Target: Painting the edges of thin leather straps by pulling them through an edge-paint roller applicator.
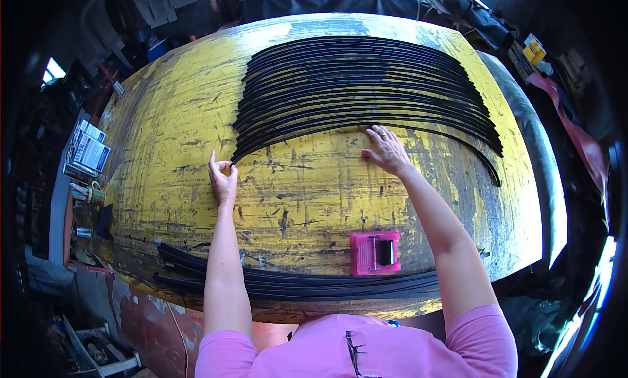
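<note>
Many thin black strips lie side by side across the far part of the worn yellow table. The nearest black strip bows away from me, its right end set apart from the row. My left hand pinches that strip's left end between thumb and index finger, other fingers raised. My right hand rests near the strip's middle, fingers spread, fingertips touching it or just beside it. Closer to me, a pink box-shaped device with a black roller-like part stands between my forearms.
A bundle of wider black strips runs along the table's near edge. Booklets or packets and small containers sit on a shelf at the left. Dark rolled material lies beyond the far edge; a pale sheet hangs along the right.
</note>
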`<state>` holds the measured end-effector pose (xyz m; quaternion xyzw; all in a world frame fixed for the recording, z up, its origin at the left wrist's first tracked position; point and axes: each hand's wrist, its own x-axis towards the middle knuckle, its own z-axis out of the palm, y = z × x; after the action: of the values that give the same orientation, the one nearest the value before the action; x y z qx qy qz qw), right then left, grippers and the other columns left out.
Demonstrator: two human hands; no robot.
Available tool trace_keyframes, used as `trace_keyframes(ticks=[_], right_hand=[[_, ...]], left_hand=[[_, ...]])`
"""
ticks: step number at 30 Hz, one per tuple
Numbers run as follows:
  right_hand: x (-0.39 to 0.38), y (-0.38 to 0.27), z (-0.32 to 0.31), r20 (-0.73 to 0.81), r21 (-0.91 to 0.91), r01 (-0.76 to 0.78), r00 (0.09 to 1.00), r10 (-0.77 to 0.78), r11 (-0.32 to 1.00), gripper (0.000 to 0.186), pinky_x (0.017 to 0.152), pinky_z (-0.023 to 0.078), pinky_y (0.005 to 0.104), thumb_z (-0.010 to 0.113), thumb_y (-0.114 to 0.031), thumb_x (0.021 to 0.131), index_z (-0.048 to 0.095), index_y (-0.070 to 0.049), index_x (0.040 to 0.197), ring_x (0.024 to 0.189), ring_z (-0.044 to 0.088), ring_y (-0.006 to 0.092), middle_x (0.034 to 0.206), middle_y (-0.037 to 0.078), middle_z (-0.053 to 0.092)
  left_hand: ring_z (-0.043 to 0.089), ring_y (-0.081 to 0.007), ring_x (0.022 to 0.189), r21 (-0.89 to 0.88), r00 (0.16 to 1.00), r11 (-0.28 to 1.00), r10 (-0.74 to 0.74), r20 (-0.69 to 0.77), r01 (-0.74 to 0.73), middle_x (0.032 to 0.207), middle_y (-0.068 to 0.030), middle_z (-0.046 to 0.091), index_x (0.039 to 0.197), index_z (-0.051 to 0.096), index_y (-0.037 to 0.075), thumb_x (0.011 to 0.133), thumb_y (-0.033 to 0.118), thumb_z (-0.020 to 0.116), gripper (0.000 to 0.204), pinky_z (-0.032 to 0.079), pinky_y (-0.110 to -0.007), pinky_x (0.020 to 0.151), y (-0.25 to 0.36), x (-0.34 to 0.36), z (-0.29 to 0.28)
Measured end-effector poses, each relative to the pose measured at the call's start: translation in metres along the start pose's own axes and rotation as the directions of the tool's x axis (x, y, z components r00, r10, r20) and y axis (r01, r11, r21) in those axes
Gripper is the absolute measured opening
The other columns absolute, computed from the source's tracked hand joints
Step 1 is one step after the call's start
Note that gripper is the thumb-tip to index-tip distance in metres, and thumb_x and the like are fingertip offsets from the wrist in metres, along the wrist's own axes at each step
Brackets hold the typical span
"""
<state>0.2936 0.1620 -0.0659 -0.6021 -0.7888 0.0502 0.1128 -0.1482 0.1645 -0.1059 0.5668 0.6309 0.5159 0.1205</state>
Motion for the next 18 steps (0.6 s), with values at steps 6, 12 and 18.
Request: trace_keyframes(ticks=[6,12,18], right_hand=[[-0.030,0.051,-0.015,-0.050,0.023,-0.092,0.994,0.093,0.996,0.066,0.109,0.019,0.0397,0.045,-0.053,0.087,0.038,-0.006,0.134,0.133,0.025,0.0287,0.140,0.013,0.034],[-0.058,0.098,-0.028,-0.161,0.017,-0.133,0.978,0.134,0.991,0.060,0.108,0.022,0.0400,0.047,-0.047,0.088,0.041,-0.006,0.131,0.130,0.029,0.0298,0.137,0.014,0.038],[-0.088,0.144,-0.042,-0.186,-0.011,-0.248,0.952,0.241,0.969,0.053,0.108,0.022,0.0393,0.047,-0.041,0.090,0.043,-0.006,0.129,0.129,0.030,0.0292,0.137,0.014,0.038]], left_hand=[[0.052,-0.0160,0.080,-0.039,0.999,0.999,-0.022,0.033,0.023,0.088,-0.0054,0.054,0.137,0.030,0.008,0.075,-0.001,0.060,0.070,0.043,-0.030,0.081,-0.004,0.001,0.003],[0.053,-0.0169,0.082,-0.005,1.000,1.000,0.009,0.008,-0.009,0.089,-0.0063,0.055,0.138,0.030,0.009,0.074,-0.001,0.060,0.071,0.043,-0.031,0.082,0.001,0.000,0.003],[0.053,-0.0169,0.079,-0.001,1.000,1.000,-0.020,0.007,0.020,0.085,-0.0061,0.056,0.136,0.033,0.009,0.073,-0.001,0.060,0.070,0.043,-0.031,0.079,0.000,0.001,0.005]])
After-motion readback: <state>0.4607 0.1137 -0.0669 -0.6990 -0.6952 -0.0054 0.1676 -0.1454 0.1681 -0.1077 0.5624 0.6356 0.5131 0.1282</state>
